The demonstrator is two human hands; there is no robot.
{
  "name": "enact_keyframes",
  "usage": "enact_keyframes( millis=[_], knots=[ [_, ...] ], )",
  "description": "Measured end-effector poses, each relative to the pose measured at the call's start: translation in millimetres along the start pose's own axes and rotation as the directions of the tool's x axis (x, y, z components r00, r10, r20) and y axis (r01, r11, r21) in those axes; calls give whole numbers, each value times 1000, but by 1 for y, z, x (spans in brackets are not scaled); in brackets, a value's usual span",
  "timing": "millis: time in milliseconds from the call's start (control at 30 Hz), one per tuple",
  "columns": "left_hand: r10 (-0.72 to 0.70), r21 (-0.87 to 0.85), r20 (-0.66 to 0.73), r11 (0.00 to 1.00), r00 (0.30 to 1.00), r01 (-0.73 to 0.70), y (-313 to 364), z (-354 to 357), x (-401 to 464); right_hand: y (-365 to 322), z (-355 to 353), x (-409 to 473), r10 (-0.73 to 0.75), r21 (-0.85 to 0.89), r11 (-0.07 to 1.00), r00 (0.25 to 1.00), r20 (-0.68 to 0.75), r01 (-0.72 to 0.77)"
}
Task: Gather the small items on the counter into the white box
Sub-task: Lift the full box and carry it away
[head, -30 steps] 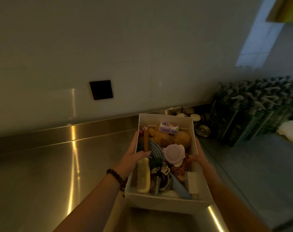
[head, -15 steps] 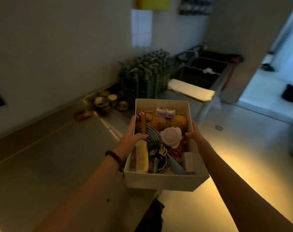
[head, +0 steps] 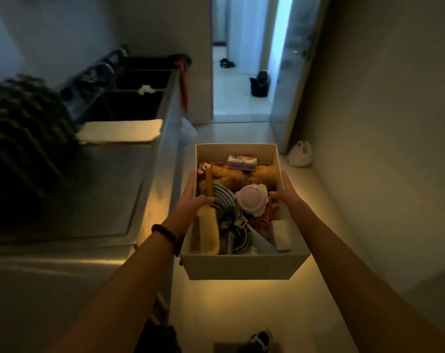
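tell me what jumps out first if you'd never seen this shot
A white box crammed with small items, held in mid-air over the floor by the left hand and right hand on its side walls. Inside, a yellow comb lies at the left and a lilac round lid near the middle.

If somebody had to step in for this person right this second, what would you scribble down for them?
Left hand: grips the left wall of the white box, thumb hooked over the rim beside the yellow comb.
Right hand: grips the right wall, thumb over the rim.
The box is held in the air over the floor, beside the steel counter, facing an open doorway.
Inside: the comb, a lilac round lid, a small purple carton, a tan plush toy, other bits.
Done: items appear gathered.
Left: I see no small items on the visible counter; set the box down somewhere.
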State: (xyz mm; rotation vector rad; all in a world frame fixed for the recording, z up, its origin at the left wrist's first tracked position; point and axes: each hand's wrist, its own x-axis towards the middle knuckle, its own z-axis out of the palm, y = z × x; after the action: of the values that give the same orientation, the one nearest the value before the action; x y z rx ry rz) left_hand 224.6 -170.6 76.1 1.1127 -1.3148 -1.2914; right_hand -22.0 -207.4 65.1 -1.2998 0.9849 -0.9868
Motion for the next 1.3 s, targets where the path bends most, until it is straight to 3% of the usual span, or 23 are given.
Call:
enact_keyframes(
  millis=[300, 733, 933, 1067, 1167, 1300],
  knots=[
    [-77, 63, 311, 996, 947, 60, -26, 131, 191, 20, -167, 44, 72, -33, 995, 932, -356, -89],
    [-176, 187, 517, 978, 838, 90, -45, 269, 385, 39, -330, 106, 101, 70, 995, 772, -627, -74],
    [-214, 214, 605, 972, 767, 102, -63, 309, 466, 53, -385, 144, 172, 92, 984, 669, -723, -154],
    [-233, 218, 688, 970, 687, 110, -85, 334, 531, 62, -413, 175, 192, 113, 979, 570, -799, -171],
    [-245, 229, 762, 968, 600, 104, -94, 348, 580, 67, -421, 202, 210, 159, 976, 449, -868, -149],
    [-253, 243, 837, 966, 484, 86, -95, 359, 645, 76, -422, 239, 252, 248, 967, 356, -900, -58]
  ],
)
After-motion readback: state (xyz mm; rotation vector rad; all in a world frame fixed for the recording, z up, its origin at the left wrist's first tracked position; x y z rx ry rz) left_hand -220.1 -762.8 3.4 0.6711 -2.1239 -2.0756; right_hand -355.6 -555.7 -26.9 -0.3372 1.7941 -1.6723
